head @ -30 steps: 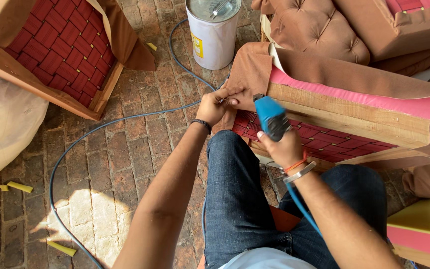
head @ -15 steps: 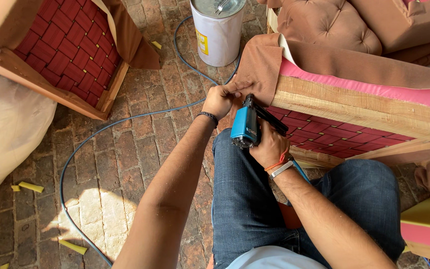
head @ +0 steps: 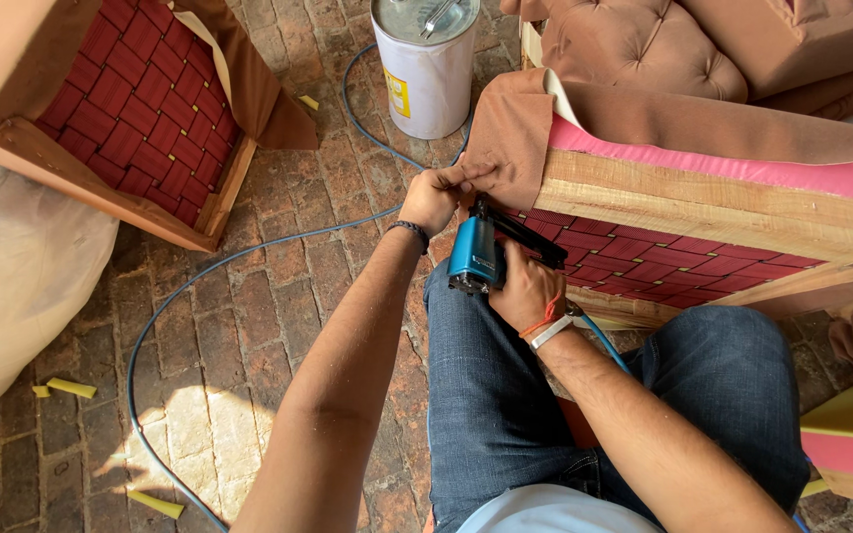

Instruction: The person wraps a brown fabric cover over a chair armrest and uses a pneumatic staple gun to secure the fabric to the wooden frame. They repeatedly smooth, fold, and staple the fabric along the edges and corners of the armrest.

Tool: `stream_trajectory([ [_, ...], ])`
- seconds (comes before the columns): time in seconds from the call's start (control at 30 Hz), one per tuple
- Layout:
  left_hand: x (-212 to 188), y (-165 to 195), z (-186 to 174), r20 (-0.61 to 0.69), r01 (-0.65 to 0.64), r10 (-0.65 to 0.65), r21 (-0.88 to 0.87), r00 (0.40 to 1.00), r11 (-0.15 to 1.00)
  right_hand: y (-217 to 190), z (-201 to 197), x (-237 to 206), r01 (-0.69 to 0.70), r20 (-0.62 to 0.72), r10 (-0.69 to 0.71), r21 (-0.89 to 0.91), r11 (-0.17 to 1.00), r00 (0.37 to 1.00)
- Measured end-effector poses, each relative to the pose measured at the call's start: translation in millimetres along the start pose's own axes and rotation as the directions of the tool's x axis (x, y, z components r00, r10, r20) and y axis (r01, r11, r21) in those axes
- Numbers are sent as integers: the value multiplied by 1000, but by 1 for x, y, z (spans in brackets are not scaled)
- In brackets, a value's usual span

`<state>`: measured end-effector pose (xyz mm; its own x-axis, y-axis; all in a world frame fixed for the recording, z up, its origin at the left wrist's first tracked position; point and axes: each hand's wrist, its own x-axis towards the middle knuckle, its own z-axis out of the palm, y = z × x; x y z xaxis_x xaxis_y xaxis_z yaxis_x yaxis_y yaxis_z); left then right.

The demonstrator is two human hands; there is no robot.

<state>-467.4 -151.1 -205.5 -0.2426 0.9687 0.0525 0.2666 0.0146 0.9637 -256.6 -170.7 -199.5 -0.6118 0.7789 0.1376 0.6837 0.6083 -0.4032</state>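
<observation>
Both forearms are bare to above the elbow, with no sleeves seen. A dark, narrow band [head: 410, 231] is worn around the wrist just behind the left hand [head: 434, 197]. Just behind the right hand [head: 527, 292], two things are worn at the wrist: a thin orange thread [head: 542, 321] looped closest to the hand, and a white strap [head: 552, 333] right behind it. The legs are covered by blue denim jeans [head: 486, 395], faded and creased over the thighs. A pale light-blue shirt hem [head: 555, 511] is seen at the waist, below both arms.
</observation>
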Motion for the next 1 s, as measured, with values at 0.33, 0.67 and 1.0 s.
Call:
stream_trajectory([
  [0.33,-1,-11,8,-106,59,-53,52,993,997,36,7,-19,38,-269,-8,107,993,963],
  [0.67,-12,-12,30,-206,7,-29,-105,978,994,79,-28,-59,156,-485,42,362,919,874],
  [1.0,-48,44,84,-418,136,42,385,907,913,158,-130,-118,209,-327,575,942,263,750],
])
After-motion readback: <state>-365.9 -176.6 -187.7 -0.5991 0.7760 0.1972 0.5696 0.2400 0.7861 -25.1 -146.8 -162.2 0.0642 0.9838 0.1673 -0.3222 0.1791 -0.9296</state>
